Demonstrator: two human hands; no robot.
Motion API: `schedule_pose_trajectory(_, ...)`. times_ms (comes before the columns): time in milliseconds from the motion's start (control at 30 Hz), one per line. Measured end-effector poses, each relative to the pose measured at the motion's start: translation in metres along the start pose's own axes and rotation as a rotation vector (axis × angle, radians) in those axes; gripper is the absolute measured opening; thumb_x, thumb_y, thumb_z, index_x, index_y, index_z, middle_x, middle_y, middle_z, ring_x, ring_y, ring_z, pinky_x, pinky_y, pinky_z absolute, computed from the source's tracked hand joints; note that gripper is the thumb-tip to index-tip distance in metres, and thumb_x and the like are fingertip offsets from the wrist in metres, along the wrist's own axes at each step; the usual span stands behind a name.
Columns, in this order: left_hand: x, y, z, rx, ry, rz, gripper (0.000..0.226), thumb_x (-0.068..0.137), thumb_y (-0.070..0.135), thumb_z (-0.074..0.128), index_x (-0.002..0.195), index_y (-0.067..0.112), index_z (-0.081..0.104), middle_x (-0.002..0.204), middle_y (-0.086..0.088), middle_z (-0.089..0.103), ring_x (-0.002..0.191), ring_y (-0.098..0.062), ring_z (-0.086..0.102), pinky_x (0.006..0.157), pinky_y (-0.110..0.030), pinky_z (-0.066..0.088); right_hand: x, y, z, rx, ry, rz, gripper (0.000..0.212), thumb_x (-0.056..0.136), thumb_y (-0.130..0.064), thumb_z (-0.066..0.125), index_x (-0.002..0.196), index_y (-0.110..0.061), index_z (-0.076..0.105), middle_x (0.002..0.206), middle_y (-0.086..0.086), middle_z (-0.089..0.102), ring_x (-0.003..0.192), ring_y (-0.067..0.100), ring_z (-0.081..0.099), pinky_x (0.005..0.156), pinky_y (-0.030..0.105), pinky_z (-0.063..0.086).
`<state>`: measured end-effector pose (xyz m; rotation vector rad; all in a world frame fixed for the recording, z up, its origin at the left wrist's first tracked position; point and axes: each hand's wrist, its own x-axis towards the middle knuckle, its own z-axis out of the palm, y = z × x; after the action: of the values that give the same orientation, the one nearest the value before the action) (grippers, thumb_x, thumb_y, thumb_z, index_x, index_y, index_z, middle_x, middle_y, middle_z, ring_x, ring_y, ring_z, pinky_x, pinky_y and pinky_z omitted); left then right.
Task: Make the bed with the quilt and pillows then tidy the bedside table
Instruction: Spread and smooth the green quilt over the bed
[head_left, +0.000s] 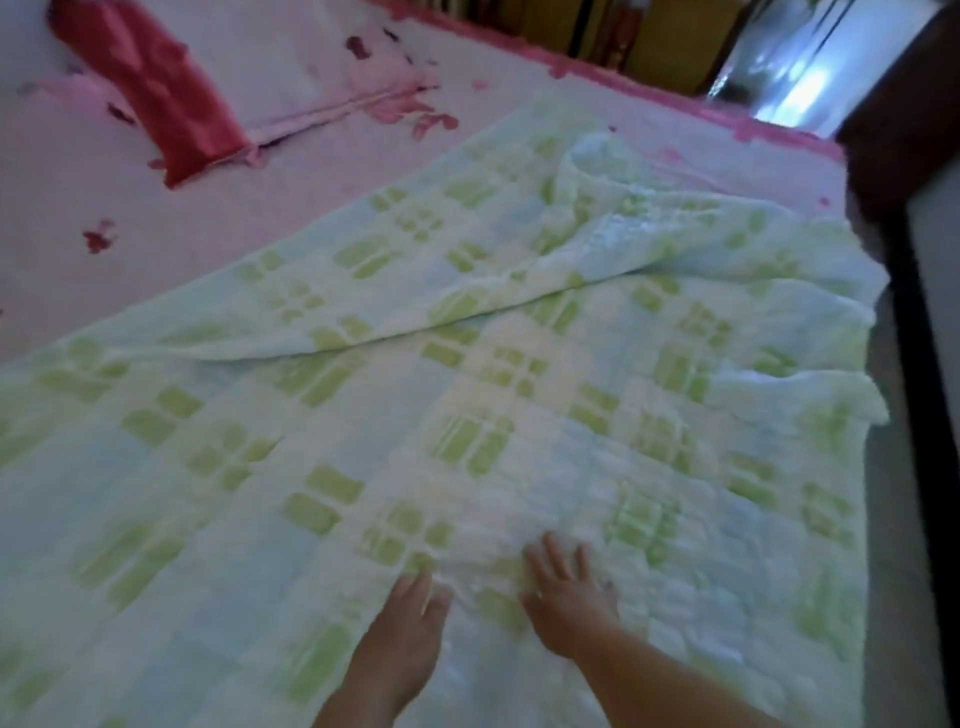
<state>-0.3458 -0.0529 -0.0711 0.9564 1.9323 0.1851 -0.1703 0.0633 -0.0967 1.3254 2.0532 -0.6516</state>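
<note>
Green-and-white checked quilt (467, 405) lies spread over near part of bed, long diagonal fold across middle, bunched ridge toward far right corner. Left hand (410, 618) and right hand (566, 597) rest flat on quilt at near edge, fingers straight, side by side with small gap between, gripping nothing. Pink floral sheet (130, 291) shows bare beyond quilt. Pink pillow (291, 62) at far left; red cloth (150, 88) draped over it.
</note>
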Motion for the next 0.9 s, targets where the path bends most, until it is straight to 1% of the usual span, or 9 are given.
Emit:
schedule_pose_trajectory(100,0.037,0.083,0.034,0.067,-0.01,0.084,0.05,0.106,0.03,0.023,0.153,0.018,0.013,0.162,-0.002,-0.003,0.149,-0.014,-0.004,0.114,-0.021,0.003,0.027,0.053,-0.021,-0.027,0.074,-0.104,0.063,0.096,-0.055,0.024,0.151,-0.038,-0.001,0.158,-0.016,-0.019,0.147,0.028,-0.013,0.112,0.062,0.004)
schedule_pose_trajectory(233,0.104,0.198,0.104,0.294,0.056,0.168,0.055,0.104,0.025,0.023,0.154,0.019,-0.001,0.16,-0.009,-0.016,0.148,-0.025,-0.014,0.118,-0.032,-0.001,0.059,0.146,-0.053,0.013,0.133,-0.113,0.064,0.094,-0.055,0.019,0.152,-0.033,0.002,0.159,-0.01,-0.018,0.148,0.022,-0.012,0.11,0.062,-0.002)
schedule_pose_trajectory(300,0.138,0.254,0.143,0.391,0.025,0.184,0.068,0.097,0.018,0.032,0.153,0.024,-0.007,0.159,-0.008,-0.02,0.146,-0.029,-0.019,0.119,-0.039,0.005,0.073,0.215,-0.071,0.052,0.205,-0.108,0.07,0.087,-0.056,0.009,0.153,-0.031,0.008,0.161,-0.008,-0.008,0.148,0.019,-0.007,0.112,0.058,0.002)
schedule_pose_trajectory(367,0.16,0.308,0.169,0.435,-0.021,0.141,0.074,0.095,0.018,0.037,0.152,0.028,-0.01,0.158,-0.008,-0.025,0.146,-0.032,-0.017,0.118,-0.044,0.012,0.085,0.271,-0.09,0.024,0.235,-0.157,0.07,0.086,-0.054,0.014,0.151,-0.03,0.022,0.161,-0.009,0.008,0.149,0.018,0.005,0.115,0.052,0.012)
schedule_pose_trajectory(433,0.177,0.354,0.19,0.466,-0.048,0.065,0.082,0.095,0.038,0.046,0.152,0.029,-0.012,0.157,-0.011,-0.023,0.146,-0.037,-0.011,0.116,-0.051,0.018,0.095,0.323,-0.106,0.02,0.263,-0.154,0.068,0.083,-0.055,0.02,0.145,-0.033,0.039,0.156,-0.012,0.027,0.145,0.017,0.022,0.113,0.051,0.027)
schedule_pose_trajectory(467,0.187,0.368,0.199,0.5,-0.051,0.011,0.094,0.089,0.05,0.053,0.151,0.028,-0.015,0.156,-0.014,-0.023,0.145,-0.04,-0.01,0.113,-0.056,0.018,0.101,0.348,-0.113,0.021,0.267,-0.134,0.071,0.081,-0.059,0.017,0.146,-0.036,0.035,0.157,-0.015,0.02,0.146,0.013,0.017,0.115,0.051,0.024)
schedule_pose_trajectory(567,0.208,0.379,0.213,0.59,-0.091,-0.13,0.124,0.071,0.06,0.07,0.149,0.025,-0.02,0.152,-0.021,-0.029,0.142,-0.047,-0.016,0.107,-0.066,0.019,0.13,0.413,-0.126,0.045,0.287,-0.085,0.072,0.088,-0.067,0.016,0.151,-0.039,-0.004,0.156,-0.019,-0.02,0.145,0.01,-0.019,0.118,0.045,-0.008)
schedule_pose_trajectory(700,0.219,0.392,0.213,0.655,-0.094,-0.165,0.13,0.068,0.056,0.075,0.149,0.015,-0.018,0.152,-0.028,-0.023,0.141,-0.044,-0.023,0.11,-0.065,0.012,0.153,0.458,-0.153,0.14,0.188,-0.103,0.082,0.091,-0.061,0.04,0.15,-0.038,-0.012,0.155,-0.018,-0.026,0.144,0.015,-0.024,0.118,0.042,-0.009)
schedule_pose_trajectory(900,0.217,0.415,0.198,0.688,-0.116,-0.136,0.131,0.066,0.053,0.078,0.15,0.009,-0.012,0.152,-0.032,-0.014,0.142,-0.042,-0.023,0.112,-0.063,0.009,0.159,0.46,-0.168,0.128,0.068,-0.123,0.097,0.086,-0.057,0.054,0.15,-0.036,-0.016,0.154,-0.016,-0.031,0.144,0.02,-0.025,0.118,0.047,-0.004)
